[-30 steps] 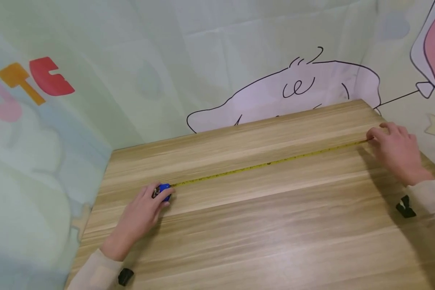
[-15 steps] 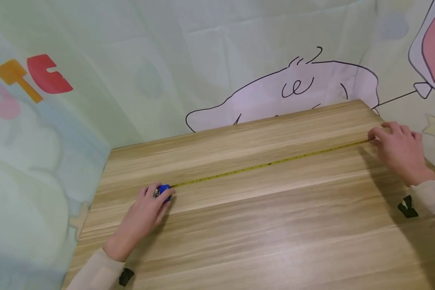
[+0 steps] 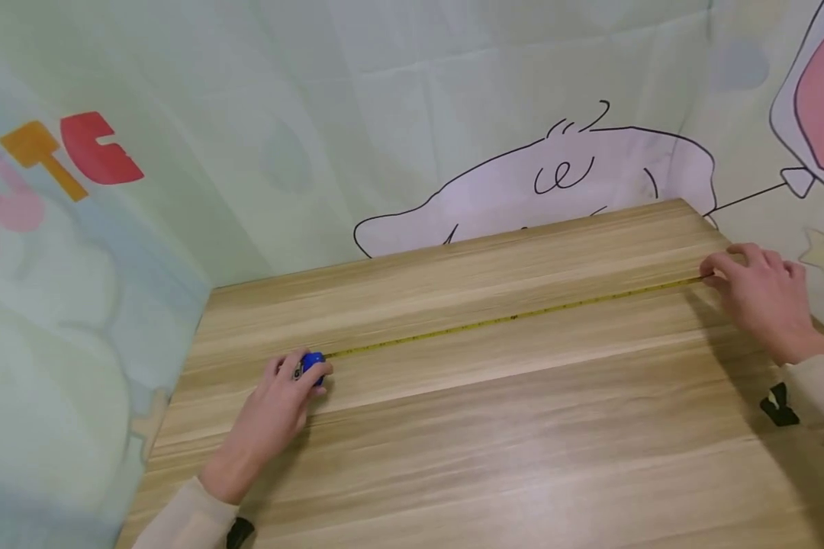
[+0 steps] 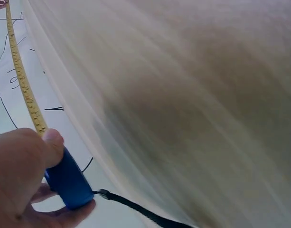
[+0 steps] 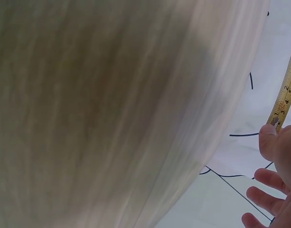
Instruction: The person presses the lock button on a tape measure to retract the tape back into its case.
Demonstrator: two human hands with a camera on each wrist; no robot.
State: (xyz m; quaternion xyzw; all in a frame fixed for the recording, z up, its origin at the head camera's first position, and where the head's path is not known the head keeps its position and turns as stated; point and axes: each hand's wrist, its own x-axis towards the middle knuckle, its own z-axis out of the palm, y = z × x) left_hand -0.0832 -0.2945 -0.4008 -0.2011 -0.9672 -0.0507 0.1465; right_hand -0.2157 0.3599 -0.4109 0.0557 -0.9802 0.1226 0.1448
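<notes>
My left hand [image 3: 271, 408] grips the blue case of a tape measure [image 3: 313, 367] at the left of the table. In the left wrist view the thumb lies on top of the blue case [image 4: 71, 183], and a black strap [image 4: 140, 209] trails from it. A yellow blade [image 3: 453, 329] stretches out of the case, nearly straight, across to the right. There my right hand [image 3: 762, 301] pinches the blade's end; in the right wrist view the thumb presses by the low numbers of the blade [image 5: 284, 97], with the other fingers spread below.
The wood-grain table [image 3: 494, 442] runs back to a wall cloth [image 3: 384, 137] printed with cartoon figures and letters. A black clip-like piece [image 3: 779, 406] shows beside the right sleeve, and another dark piece [image 3: 240, 531] beside the left sleeve.
The right hand has shifted very slightly to the right with the blade's end. The left hand keeps its hold on the case in nearly the same place. The head view has tilted a little.
</notes>
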